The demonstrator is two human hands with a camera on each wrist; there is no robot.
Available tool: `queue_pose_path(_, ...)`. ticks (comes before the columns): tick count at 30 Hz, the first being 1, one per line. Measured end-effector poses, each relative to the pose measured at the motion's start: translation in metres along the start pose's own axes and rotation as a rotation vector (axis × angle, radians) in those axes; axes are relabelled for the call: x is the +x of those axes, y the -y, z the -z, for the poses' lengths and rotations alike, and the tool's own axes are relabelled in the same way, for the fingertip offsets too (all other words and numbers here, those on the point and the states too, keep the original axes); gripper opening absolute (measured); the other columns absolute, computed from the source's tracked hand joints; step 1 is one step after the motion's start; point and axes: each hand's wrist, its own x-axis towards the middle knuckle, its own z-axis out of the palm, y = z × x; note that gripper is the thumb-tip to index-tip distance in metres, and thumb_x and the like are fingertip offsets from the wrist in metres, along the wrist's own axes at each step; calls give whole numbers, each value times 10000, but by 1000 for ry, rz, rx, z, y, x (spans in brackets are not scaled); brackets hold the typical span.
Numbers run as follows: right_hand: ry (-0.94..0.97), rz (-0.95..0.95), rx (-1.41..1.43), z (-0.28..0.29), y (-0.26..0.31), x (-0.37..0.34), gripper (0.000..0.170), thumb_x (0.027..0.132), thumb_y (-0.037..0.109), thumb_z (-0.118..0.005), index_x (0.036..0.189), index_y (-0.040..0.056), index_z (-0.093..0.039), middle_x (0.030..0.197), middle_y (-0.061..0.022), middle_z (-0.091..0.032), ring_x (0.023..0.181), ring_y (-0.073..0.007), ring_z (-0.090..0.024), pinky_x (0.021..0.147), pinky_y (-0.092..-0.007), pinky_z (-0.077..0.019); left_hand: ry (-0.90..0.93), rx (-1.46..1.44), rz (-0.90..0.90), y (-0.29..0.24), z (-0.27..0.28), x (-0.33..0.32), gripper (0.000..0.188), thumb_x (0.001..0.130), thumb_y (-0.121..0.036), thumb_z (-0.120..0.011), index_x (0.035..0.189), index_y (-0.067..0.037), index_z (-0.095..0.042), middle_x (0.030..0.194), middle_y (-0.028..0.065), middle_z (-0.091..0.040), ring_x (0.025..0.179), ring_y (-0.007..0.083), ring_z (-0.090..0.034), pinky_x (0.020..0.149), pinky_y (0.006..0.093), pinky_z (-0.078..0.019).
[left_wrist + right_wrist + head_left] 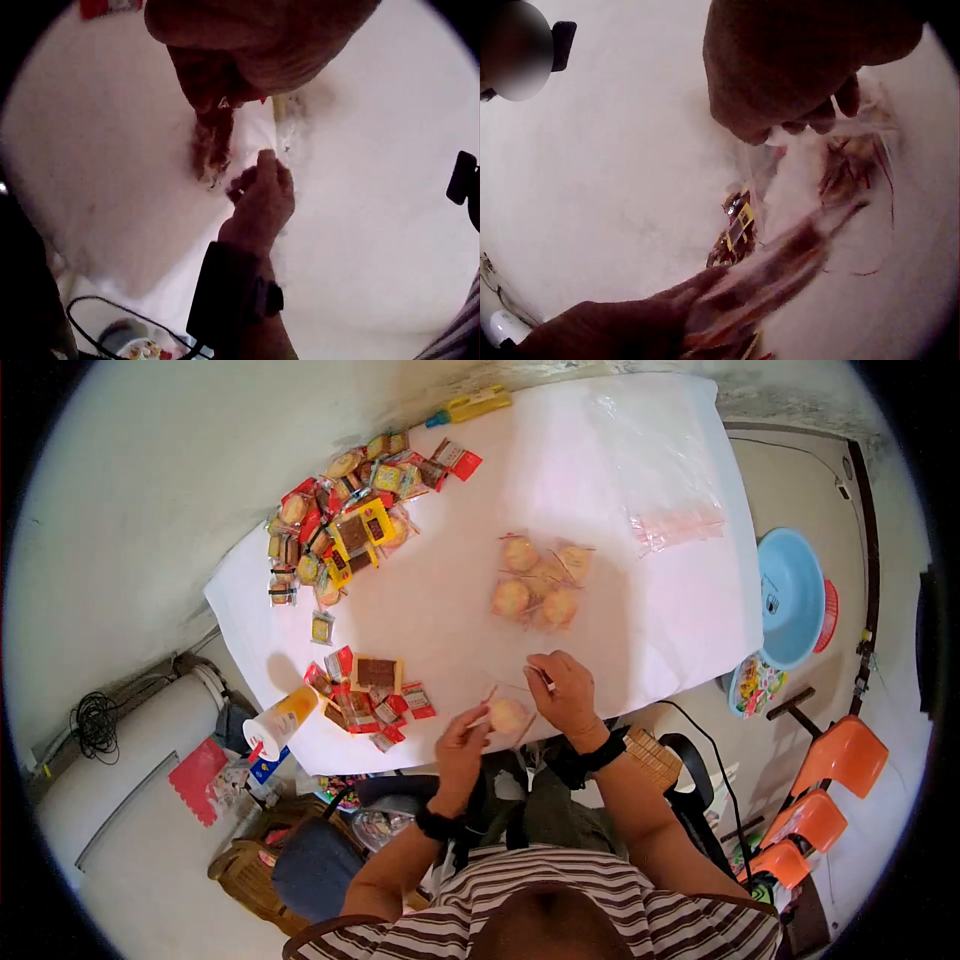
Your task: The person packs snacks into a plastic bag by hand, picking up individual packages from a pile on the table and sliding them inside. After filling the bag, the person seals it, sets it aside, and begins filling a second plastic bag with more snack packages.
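Pale walls point(190, 460) border the far side of a table under a white cover point(440, 610), where a person in a striped shirt point(630, 890) works with both hands.

Left hand point(462, 752): thumb and fingers clamped on one side of a clear bag point(508, 717) that contains a round pastry. Right hand point(566, 695): fingertips pinching the film at the opposite side. The hands are apart, the bag between them at the table's near edge. I judge the opposed grip serves to keep the film under control and the pastry steady. Whether the bag is sealed cannot be established; the left wrist view is too dark to settle it.

Just beyond the hands lies a cluster of bagged pastries point(512, 598), presumably placed centrally for easy reach and kept apart from the mixed pile of wrapped snacks point(350, 530) at far left. Red packets point(417, 700) lie nearer, on the left side. A drink cup point(283, 722) occupies the near left corner and a yellow bottle point(480, 404) the far edge, both seemingly kept out of the working area. Clear plastic point(665, 470) is spread at far right, probably for the same reason.
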Motion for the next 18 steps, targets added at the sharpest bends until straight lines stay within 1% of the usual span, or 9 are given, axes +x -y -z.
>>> queue_pose_path(4,8,78,-82,5,3,-1,133,729,76,-647,854,69,-602,665,-69,-544,617,-257,-547,535,-354,-442,39,-59,-72,8,-42,32,288,876,-53,-537,1162,-28,-560,1074,44,-609,837,98,-589,700,239,-497)
queue_pose_path(6,2,180,-126,7,3,-1,161,719,42,-671,864,63,-603,669,-80,-530,574,-244,-532,486,-332,-422,-12,-150,-160,12,-56,50,276,883,-48,-525,1155,-17,-559,1063,43,-604,868,91,-573,743,243,-495)
queue_pose_path(7,2,184,-131,8,2,-1,161,719,42,-671,864,63,-603,669,-80,-530,574,-244,-532,486,-332,-422,-9,-155,-163,8,-62,54,276,883,-48,-525,1155,-17,-559,1063,43,-604,868,91,-573,743,243,-495)
queue_pose_path(9,-28,223,-143,9,1,0,167,707,47,-675,856,73,-603,662,-76,-521,587,-251,-535,496,-344,-427,-81,-323,-228,-1,-70,55,282,893,-42,-505,1171,-10,-543,1050,43,-595,885,89,-554,769,244,-487)
queue_pose_path(10,-29,225,-144,10,0,-1,167,707,47,-675,856,73,-603,662,-76,-521,587,-251,-535,496,-344,-427,-81,-324,-229,0,-69,56,282,893,-42,-505,1171,-10,-543,1050,43,-595,885,89,-554,769,244,-487)
queue_pose_path(12,-14,200,-175,10,-2,-3,167,703,50,-672,854,75,-603,667,-75,-520,591,-260,-535,506,-356,-431,-205,-271,-239,1,-66,58,325,904,-74,-507,1222,-12,-510,1001,34,-591,881,97,-565,783,250,-487)
queue_pose_path(13,-16,200,-173,10,-4,-5,167,703,50,-672,854,75,-603,667,-75,-520,591,-260,-535,506,-356,-431,-205,-269,-240,0,-65,57,325,904,-74,-507,1222,-12,-510,1001,34,-591,881,97,-565,783,250,-487)
queue_pose_path(16,59,166,-166,9,-5,-11,161,710,51,-668,857,73,-605,685,-78,-531,594,-263,-537,513,-358,-434,-196,-375,-153,1,-67,57,331,903,-103,-518,1218,0,-509,1026,37,-593,883,95,-563,749,236,-479)
queue_pose_path(18,49,189,-123,7,-4,-10,153,717,49,-664,858,69,-607,684,-81,-534,590,-262,-538,509,-350,-433,-86,-623,-44,5,-78,63,349,903,-108,-516,1230,12,-485,1031,39,-591,846,103,-561,724,226,-472)
